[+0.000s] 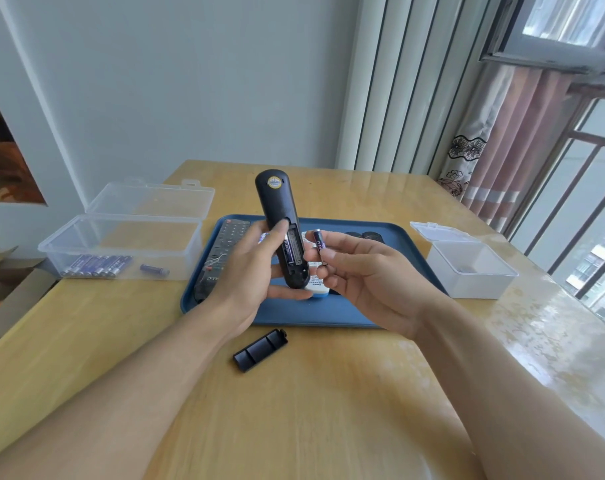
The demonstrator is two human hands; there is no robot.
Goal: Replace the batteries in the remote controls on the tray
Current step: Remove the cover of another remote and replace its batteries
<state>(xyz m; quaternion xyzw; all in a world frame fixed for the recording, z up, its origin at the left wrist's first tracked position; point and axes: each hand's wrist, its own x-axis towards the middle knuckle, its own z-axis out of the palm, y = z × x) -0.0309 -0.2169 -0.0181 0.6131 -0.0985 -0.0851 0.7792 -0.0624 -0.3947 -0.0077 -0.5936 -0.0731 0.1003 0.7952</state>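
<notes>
Right hand (pixel 360 271): fingertips pinching one purple cylindrical battery (pixel 319 244). Left hand (pixel 256 268): gripping the black plastic remote (pixel 283 230) above the blue tray (pixel 391 233), compartment exposed, one cell seated. Advice: match polarity, press spring end first. Black cover (pixel 260 349) on table.
</notes>
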